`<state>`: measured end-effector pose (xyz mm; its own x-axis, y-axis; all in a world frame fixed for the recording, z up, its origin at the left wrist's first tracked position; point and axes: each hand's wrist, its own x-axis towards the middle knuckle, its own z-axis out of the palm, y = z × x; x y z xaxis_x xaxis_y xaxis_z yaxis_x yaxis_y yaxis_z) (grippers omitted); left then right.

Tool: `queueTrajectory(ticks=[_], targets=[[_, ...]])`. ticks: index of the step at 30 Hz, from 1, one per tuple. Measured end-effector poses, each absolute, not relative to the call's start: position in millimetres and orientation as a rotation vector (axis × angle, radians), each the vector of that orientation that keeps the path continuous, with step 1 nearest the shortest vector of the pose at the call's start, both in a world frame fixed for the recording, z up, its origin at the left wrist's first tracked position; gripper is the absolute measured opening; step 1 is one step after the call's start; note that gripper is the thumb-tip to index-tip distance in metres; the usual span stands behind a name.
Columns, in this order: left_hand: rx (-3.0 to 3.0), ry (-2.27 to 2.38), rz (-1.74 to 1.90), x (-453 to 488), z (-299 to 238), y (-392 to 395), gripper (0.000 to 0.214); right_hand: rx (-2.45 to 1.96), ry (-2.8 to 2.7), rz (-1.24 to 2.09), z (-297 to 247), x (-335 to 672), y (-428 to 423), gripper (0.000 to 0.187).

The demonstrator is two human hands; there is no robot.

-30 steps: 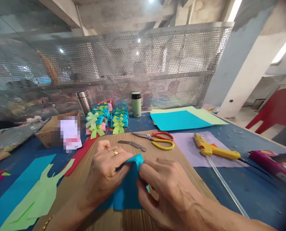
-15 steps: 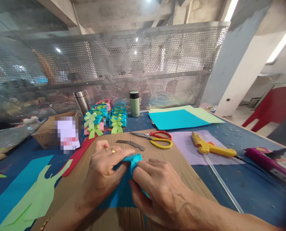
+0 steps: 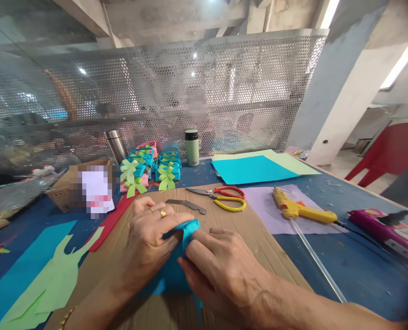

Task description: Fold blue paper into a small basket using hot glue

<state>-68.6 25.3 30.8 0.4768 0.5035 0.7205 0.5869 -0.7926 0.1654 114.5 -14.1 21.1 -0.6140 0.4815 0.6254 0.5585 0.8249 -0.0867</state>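
A folded sheet of blue craft paper (image 3: 172, 279) is held over the cardboard mat (image 3: 258, 250), its upper corner bent over. My left hand (image 3: 152, 238) grips it from the left, the thumb tucked inside the fold. On the other side my right hand (image 3: 217, 261) pinches the folded edge, fingers curled; its fingertips are partly hidden. Just beyond my hands lie a grey metal blade (image 3: 186, 206) and a pair of scissors (image 3: 220, 196) with one red and one yellow handle loop.
A yellow glue gun (image 3: 301, 211) with a clear stick rests on purple paper (image 3: 258, 215), beside a magenta power strip (image 3: 387, 233). Blue sheets (image 3: 255, 170), small paper baskets (image 3: 169, 172), a green tumbler (image 3: 192, 149) and a cardboard box (image 3: 61, 190) stand behind. Green paper scraps (image 3: 49, 284) lie left.
Both hands keep hold of the blue paper. The folded corner and my right fingers have shifted slightly left.
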Motion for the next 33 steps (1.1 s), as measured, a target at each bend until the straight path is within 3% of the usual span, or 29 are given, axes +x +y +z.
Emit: queueTrajectory(ticks=[26, 33], targets=[[-2.789, -1.234, -1.025, -65, 45, 21, 0.029, -0.776, -2.324, -0.195, 12, 112, -13, 0.028], [-2.861, -1.332, -0.94, -62, 51, 19, 0.023, -0.744, -2.355, -0.185, 10, 109, -16, 0.027]])
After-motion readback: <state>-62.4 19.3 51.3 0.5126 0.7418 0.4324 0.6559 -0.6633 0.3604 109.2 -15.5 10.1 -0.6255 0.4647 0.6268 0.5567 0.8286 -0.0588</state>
